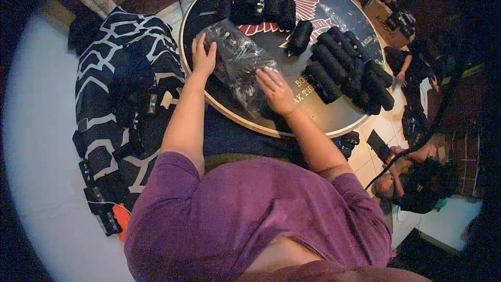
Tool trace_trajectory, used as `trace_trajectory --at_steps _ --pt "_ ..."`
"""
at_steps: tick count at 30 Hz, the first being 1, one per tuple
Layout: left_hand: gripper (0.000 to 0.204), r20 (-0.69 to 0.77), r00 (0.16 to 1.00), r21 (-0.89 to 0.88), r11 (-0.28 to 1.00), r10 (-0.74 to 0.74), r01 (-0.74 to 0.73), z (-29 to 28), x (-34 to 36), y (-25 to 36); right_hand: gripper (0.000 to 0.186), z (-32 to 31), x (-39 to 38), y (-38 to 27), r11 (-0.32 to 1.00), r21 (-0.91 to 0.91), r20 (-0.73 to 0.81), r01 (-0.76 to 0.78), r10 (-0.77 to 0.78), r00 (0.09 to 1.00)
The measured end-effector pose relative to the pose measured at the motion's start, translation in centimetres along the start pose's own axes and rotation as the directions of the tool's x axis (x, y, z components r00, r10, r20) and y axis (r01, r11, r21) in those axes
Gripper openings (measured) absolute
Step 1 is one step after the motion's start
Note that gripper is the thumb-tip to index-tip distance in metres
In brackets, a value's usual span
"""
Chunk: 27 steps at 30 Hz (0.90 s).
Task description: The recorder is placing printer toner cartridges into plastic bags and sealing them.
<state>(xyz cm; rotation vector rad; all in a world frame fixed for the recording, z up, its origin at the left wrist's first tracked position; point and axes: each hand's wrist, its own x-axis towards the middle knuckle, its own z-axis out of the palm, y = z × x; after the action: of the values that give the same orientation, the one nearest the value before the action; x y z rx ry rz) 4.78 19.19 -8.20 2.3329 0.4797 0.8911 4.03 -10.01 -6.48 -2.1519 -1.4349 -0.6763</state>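
**Inspector A:** Status of the work on the round table [334,120]?

**Inspector B:** Judging by the layout, well advanced but not finished. A row of black rolled bundles [347,70] lies packed side by side on the right half of the tabletop, and more black rolls [263,8] sit along the far edge. 1 clear plastic bag [240,62], holding dark items, is in hand at the near-left part of the table. A heap of loose black pieces [130,109] sits on the patterned black-and-white cloth [99,62] to the person's left, so I judge stock remains to be handled.

**Inspector A:** Bag position relative to the fingers?

**Inspector B:** It lies flat between both hands. The left hand [202,55] rests on its far-left end, fingers spread and laid flat on the plastic. The right hand [275,91] presses down on its near-right end, fingers extended and close together, palm down. Neither hand pinches or lifts it.

**Inspector A:** Anything else?

**Inspector B:** Another person [412,177] sits on the tiled floor at right, well apart from the bag.
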Motion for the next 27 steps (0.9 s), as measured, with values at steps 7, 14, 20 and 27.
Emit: trace_trajectory --at_steps 7,14,20,27 --pt "0.043 -0.045 0.995 -0.199 0.975 0.089 -0.096 2.3 0.8 -1.4 0.053 2.2 1.7 -0.3 0.913 -0.027 -0.042 -0.408 0.407 0.913" --pt "0.049 0.042 0.998 -0.26 0.965 0.055 -0.043 1.7 2.0 -2.4 0.067 1.1 3.0 0.2 0.849 -0.052 -0.088 -0.526 0.521 0.849" --pt "0.045 0.078 0.903 -0.089 0.906 0.421 -0.415 -0.9 -2.2 6.7 0.059 1.0 -0.8 1.8 0.929 -0.16 0.009 -0.335 0.341 0.94" --pt "0.089 0.536 0.538 -0.074 0.67 0.651 -0.738 0.1 -13.8 11.0 0.071 -3.5 -2.3 3.3 0.996 -0.018 0.319 -0.082 0.083 0.944"
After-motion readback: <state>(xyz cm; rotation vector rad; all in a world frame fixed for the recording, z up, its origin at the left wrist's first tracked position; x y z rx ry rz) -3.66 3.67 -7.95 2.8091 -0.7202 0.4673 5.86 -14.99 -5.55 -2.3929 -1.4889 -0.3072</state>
